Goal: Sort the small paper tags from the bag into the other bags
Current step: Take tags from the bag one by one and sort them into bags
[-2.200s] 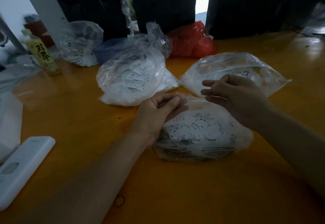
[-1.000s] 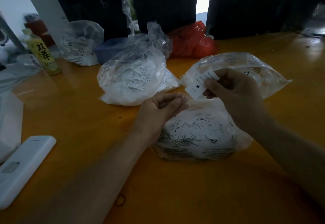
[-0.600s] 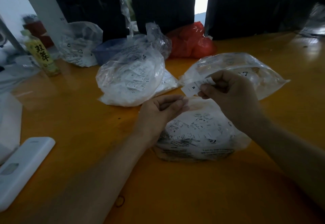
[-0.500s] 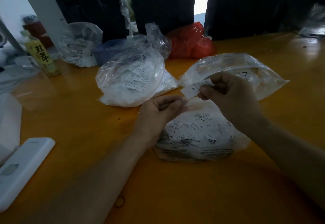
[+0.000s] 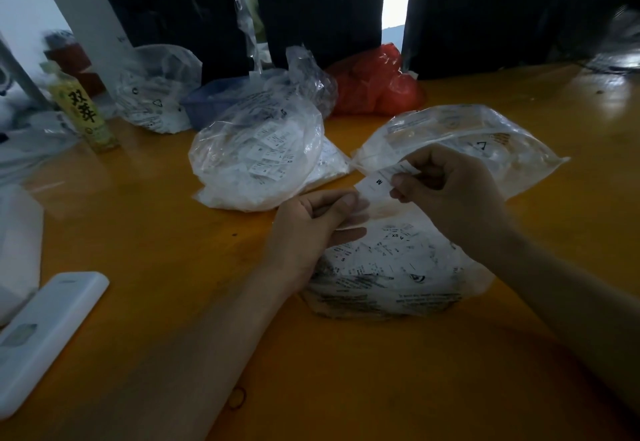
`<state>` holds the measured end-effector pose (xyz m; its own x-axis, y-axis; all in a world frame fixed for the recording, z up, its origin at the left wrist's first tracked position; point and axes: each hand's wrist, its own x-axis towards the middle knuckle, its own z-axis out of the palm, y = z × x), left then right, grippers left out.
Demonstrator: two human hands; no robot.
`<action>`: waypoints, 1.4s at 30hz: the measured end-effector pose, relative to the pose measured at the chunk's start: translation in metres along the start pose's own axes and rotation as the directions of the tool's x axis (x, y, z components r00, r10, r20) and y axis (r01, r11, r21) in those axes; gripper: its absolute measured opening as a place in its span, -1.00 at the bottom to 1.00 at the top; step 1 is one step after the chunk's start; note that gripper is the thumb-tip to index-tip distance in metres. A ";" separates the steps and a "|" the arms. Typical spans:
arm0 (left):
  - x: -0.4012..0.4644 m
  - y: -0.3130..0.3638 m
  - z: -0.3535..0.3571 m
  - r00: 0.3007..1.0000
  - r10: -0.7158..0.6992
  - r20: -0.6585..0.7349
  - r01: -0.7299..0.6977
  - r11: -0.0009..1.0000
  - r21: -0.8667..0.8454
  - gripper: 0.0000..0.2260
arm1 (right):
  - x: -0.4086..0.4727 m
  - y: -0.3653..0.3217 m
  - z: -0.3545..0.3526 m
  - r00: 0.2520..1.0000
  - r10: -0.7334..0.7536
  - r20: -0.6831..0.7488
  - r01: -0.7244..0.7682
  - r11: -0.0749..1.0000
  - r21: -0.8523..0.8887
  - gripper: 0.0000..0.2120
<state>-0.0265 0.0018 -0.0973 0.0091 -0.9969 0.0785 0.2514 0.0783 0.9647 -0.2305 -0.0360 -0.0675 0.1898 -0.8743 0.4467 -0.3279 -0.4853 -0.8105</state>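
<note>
Light: dim indoors, daylight from a bright gap at top centre
Glare: sheen on the worktop (image 5: 595,101) far right
Blur: soft at left and right edges
Distortion: wide-angle bowing at borders

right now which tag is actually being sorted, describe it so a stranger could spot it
On the orange table, find the two hands above the nearest clear bag. The right hand pinches a small white paper tag. Unlike the others, it is outside any bag and shows a printed M.

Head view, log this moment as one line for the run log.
right hand: pinches paper tag marked M | left hand: grips near bag mouth | tag: above near bag, not yet sorted
</note>
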 end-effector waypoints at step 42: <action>-0.002 0.001 0.003 1.000 -0.014 -0.025 0.015 1.000 0.026 -0.82 | -0.001 0.006 0.002 0.997 0.001 0.082 0.009 0.993 -0.120 -0.92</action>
<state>-0.0292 0.0038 -0.0959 0.0295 -0.9978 0.0588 0.2263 0.0640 0.9719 -0.2306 -0.0380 -0.0731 0.2645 -0.8713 0.4135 -0.4351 -0.4904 -0.7551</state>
